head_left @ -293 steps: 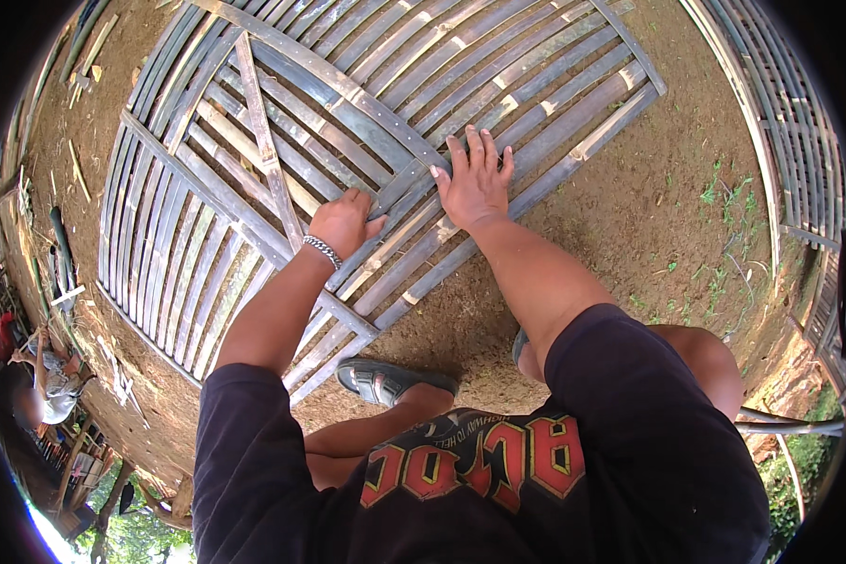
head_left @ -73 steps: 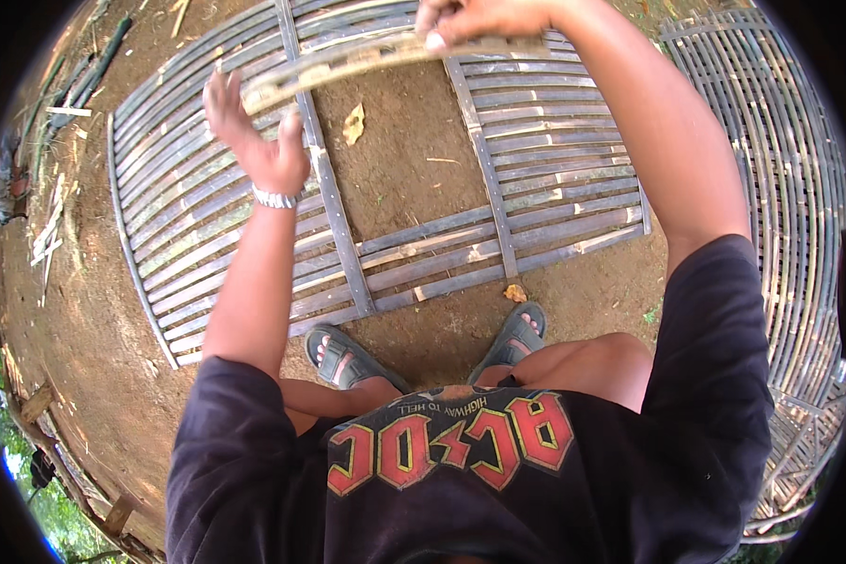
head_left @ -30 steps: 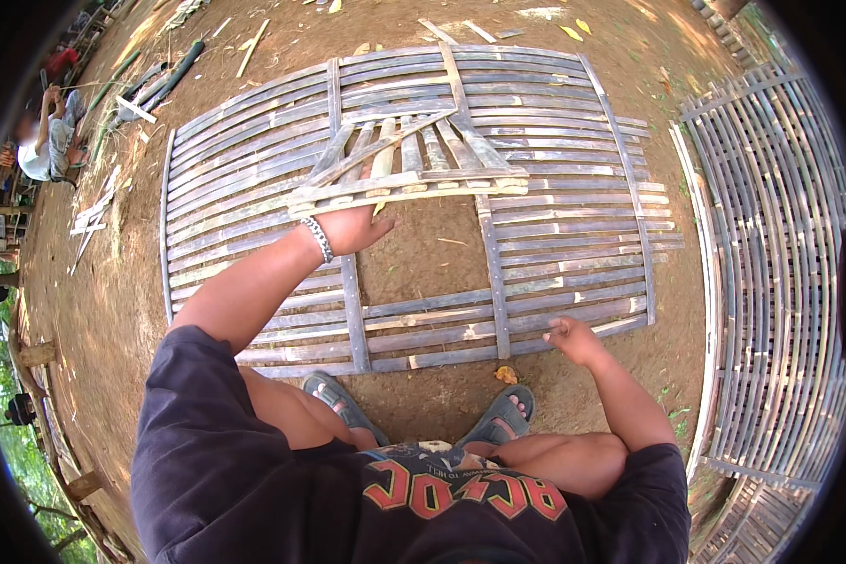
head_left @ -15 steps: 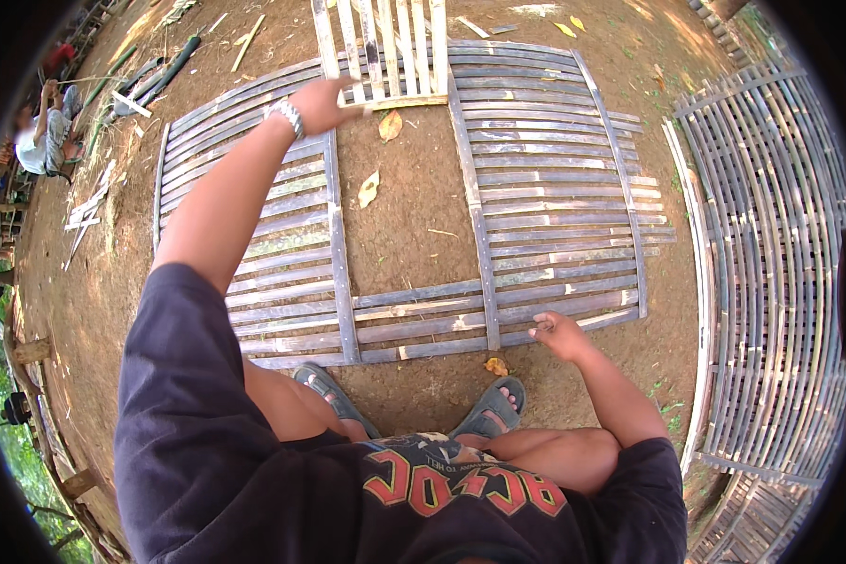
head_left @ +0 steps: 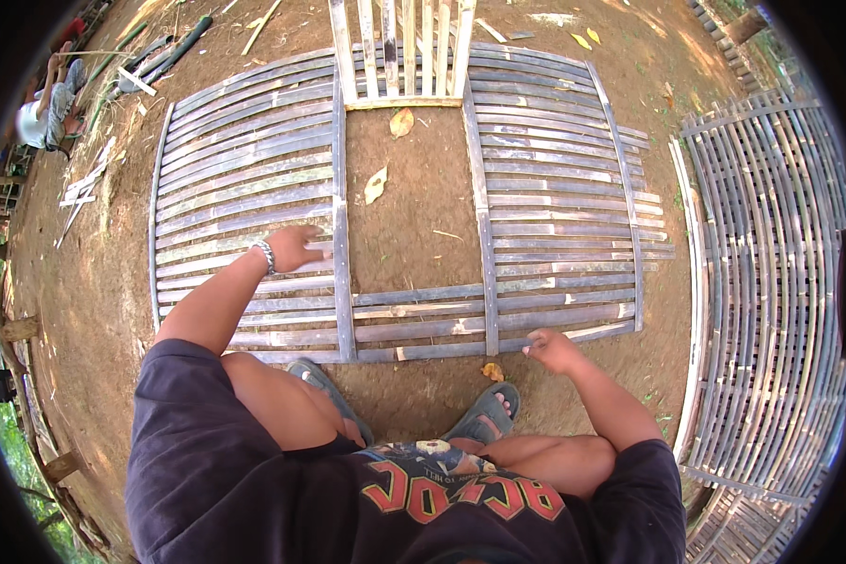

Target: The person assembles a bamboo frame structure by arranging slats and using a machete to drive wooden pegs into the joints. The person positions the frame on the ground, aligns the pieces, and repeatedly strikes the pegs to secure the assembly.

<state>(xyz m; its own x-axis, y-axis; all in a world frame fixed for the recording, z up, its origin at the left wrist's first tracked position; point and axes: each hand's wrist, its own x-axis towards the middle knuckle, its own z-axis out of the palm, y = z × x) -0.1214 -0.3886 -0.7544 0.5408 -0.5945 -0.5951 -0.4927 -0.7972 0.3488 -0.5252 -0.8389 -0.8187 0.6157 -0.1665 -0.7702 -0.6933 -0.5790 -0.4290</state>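
Observation:
A bamboo slat panel (head_left: 556, 229) lies on the dirt in front of me, with a rectangular gap in its middle between two long upright strips. At the gap's far end sits a smaller frame of pale bamboo slats (head_left: 410, 101). My left hand (head_left: 294, 250), a bracelet at its wrist, is over the left slats beside the strip, fingers stretched out and nothing in them. By the panel's near right edge is my right hand (head_left: 552, 351), its fingers curled together. Whatever they may hold is hidden.
Another bamboo panel (head_left: 771, 282) stands along the right, beside a long pale strip (head_left: 692, 310). Dry leaves (head_left: 376, 185) lie in the gap. Loose bamboo pieces (head_left: 85, 193) and dark tubes (head_left: 183, 45) lie at the far left, near a seated person (head_left: 36, 124).
My left hand has drawn back from the small slat frame toward me, down over the left slats. My right hand has shifted slightly nearer, still curled.

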